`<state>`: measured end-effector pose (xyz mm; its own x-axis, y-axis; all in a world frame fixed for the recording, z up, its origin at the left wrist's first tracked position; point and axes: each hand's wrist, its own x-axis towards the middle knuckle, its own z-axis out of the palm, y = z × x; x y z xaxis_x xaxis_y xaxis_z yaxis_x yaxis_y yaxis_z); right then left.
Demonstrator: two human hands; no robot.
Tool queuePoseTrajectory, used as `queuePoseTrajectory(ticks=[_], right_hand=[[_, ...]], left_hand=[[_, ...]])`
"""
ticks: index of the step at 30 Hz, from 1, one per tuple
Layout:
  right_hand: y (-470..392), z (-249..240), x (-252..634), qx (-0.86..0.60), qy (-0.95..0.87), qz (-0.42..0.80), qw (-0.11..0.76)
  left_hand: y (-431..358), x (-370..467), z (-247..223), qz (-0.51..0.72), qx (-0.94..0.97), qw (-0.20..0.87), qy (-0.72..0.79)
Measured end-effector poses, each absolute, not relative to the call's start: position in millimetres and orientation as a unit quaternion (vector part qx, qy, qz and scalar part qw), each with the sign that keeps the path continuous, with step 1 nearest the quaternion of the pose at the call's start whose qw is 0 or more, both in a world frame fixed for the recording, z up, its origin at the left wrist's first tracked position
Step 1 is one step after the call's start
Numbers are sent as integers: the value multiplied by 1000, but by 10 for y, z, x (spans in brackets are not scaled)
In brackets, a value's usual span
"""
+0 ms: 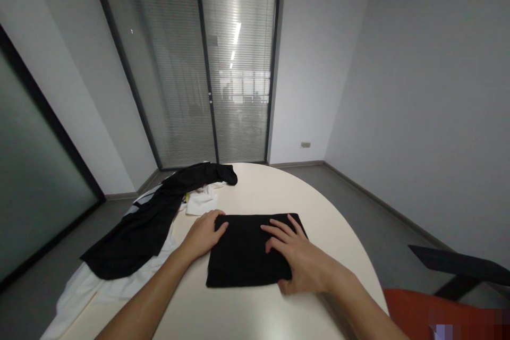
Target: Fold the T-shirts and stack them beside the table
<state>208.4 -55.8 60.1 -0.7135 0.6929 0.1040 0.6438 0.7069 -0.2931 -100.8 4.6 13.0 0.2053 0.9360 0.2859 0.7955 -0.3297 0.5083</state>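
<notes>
A black folded garment (247, 255) lies flat on the table in a neat rectangle. My left hand (204, 234) rests at its upper left corner, thumb on the cloth and apart from the other fingers. Across the right part of the garment my right hand (300, 257) is spread, fingertips on the fabric and thumb by the lower edge. Neither hand appears to grip the cloth.
The round cream table (263, 180) carries a heap on its left: a loose black garment (147, 234) over white cloth (79, 292). A red chair (418, 313) with a dark armrest (458, 265) stands at the right. Behind the table is a glass partition (239, 79) with blinds.
</notes>
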Motion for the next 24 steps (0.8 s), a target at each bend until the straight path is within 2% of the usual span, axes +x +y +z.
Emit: queuePoseTrajectory(ticks=[6,10,13,15,18,20,24], right_hand=[[-368,592,2223,-389,-910,22,140],[-196,553,2440,-497,-851,-14,171],[-151,526,2539,-643,-745,5,176],[-159,515,2541,-724,-671,41,154],[-186,474,2467,-756,-633,111,127],[-190,413,2399,-744,-640,144,130],[-129,250,2322,-707,-658,188,180]], left_hand=[[-83,-1005,299,201,716,165,648],[-334,-932,450,137,731,211,634],[-566,-821,575,111,752,278,587],[-678,-755,643,92,751,362,544],[-732,-700,681,71,733,467,490],[-702,-677,649,84,739,450,495],[-604,-581,463,208,794,246,515]])
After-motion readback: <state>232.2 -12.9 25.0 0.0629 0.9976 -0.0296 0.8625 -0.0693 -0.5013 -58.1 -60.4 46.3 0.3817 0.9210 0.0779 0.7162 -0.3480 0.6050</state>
